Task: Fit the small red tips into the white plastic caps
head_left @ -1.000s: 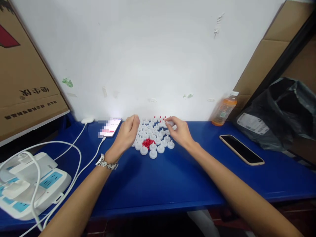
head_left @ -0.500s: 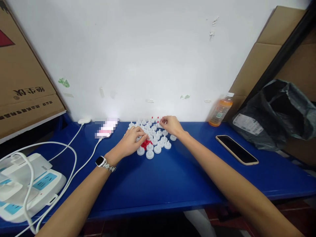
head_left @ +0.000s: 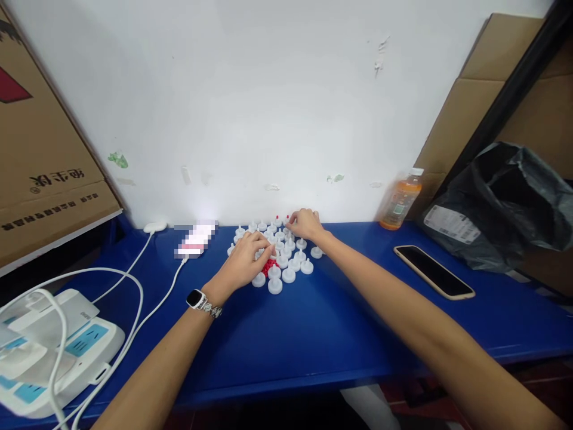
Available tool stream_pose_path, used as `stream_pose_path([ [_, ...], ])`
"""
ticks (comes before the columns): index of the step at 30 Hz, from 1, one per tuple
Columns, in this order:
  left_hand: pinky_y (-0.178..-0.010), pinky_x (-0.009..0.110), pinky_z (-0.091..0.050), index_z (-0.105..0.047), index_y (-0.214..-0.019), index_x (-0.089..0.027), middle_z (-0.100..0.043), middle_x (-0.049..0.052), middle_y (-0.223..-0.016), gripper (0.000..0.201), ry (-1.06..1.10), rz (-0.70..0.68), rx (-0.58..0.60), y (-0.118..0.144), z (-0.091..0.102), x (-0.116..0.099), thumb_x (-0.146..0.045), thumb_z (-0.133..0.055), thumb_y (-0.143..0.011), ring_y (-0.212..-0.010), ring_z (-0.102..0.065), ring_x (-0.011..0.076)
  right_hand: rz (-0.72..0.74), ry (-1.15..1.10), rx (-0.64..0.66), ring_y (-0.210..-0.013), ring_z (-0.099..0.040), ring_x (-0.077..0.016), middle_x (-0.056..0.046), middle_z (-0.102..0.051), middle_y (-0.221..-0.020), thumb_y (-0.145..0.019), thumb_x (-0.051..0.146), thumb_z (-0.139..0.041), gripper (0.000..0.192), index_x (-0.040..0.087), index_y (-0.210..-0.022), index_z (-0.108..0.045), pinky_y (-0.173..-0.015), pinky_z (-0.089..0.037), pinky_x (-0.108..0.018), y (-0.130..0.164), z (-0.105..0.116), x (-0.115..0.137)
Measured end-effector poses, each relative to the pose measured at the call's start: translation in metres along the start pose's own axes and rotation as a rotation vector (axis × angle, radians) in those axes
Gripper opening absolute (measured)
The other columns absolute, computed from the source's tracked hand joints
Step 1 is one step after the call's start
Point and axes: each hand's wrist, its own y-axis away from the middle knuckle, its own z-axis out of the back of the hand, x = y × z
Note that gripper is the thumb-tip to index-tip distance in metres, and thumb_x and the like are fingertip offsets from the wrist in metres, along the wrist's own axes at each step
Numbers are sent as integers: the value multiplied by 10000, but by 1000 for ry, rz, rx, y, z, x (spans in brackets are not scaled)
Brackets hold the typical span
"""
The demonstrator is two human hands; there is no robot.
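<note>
Several white caps with pointed nozzles (head_left: 274, 285) stand in a cluster on the blue table, around a small heap of tiny red tips (head_left: 268, 267). At the left of the cluster, my left hand (head_left: 250, 255) is closed just above the red heap, thumb and fingers together; what they hold, if anything, is hidden. My right hand (head_left: 307, 224) reaches to the back of the cluster with thumb and forefinger pinched down at a white cap. Its fingers cover whatever is between them. Two caps at the back carry red tips (head_left: 277, 217) on their nozzles.
A white power strip (head_left: 85, 346) with cables lies at the left, with a lit phone (head_left: 194, 240) beyond it. On the right are a dark phone (head_left: 434, 272), an orange drink bottle (head_left: 400, 200) and a black plastic bag (head_left: 496, 209). A white wall (head_left: 286, 107) rises behind.
My right hand has come slightly left and down, onto a cap near the back red tips. The left hand stays over the red heap. The view has shifted slightly.
</note>
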Motion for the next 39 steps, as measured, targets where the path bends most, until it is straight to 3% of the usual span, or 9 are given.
stream_pose_path([
  [5,-907,391,-399,-687,-843,-221,-636,39,-966,387,4,-12,-39,3,3,3,-395,-397,-1031,-944,-548,214,6,-16,-50,-1084,-556,-294,-116,-675,-1069,-860,302,-585,178,207,-917,-723,-953,-357,-431,5,5,9],
  [8,-882,382,-408,-648,-876,-210,-625,38,-960,348,-11,9,-110,4,4,0,-393,-396,-1034,-921,-545,207,139,-224,-153,-1030,-586,-251,-97,-672,-1081,-903,271,-512,199,201,-1024,-653,-886,-410,-373,32,17,19],
  [11,-823,360,-426,-587,-933,-208,-614,31,-946,294,-6,50,-167,5,4,-6,-414,-403,-1033,-897,-554,200,320,-486,-117,-818,-624,-189,-33,-690,-917,-937,268,-468,205,219,-1088,-597,-733,-439,-304,68,25,33],
  [14,-791,344,-440,-540,-945,-208,-603,27,-925,262,-32,35,-138,6,3,-12,-413,-403,-1035,-899,-561,200,397,-568,-111,-759,-611,-160,-14,-691,-933,-902,236,-521,175,230,-1050,-615,-697,-444,-283,98,25,47],
  [19,-795,359,-446,-526,-963,-185,-587,65,-959,252,-276,-113,-41,9,5,-19,-264,-305,-1055,-907,-538,220,345,-724,-101,-714,-591,-142,-5,-681,-951,-832,196,-580,281,230,-1111,-574,-658,-472,-274,116,17,59],
  [25,-812,380,-434,-520,-932,-176,-580,75,-904,242,-377,-198,-73,10,-1,-16,-201,-303,-1036,-875,-517,236,369,-725,-185,-723,-581,-147,-13,-663,-934,-829,154,-556,273,216,-1095,-564,-690,-504,-286,121,21,70],
  [29,-684,332,-393,-437,-791,-211,-532,17,-749,304,-146,-19,-170,7,0,-18,-255,-283,-1048,-712,-497,186,477,-589,-284,-937,-623,-194,-62,-660,-1066,-880,155,-527,245,208,-1113,-581,-833,-511,-329,117,21,64],
  [33,-580,313,-318,-360,-712,-222,-412,-25,-616,394,50,227,-276,6,14,-16,-375,-248,-1057,-596,-432,160,337,-495,-429,-975,-616,-224,-84,-648,-1084,-877,155,-526,205,204,-1053,-618,-866,-498,-361,104,25,42],
  [39,-844,370,-426,-585,-894,-210,-580,35,-899,292,-5,12,41,11,13,5,-418,-418,-1013,-903,-522,214,180,-568,-359,-936,-632,-217,-36,-705,-1024,-865,242,-583,134,226,-978,-655,-854,-490,-359,95,26,29],
])
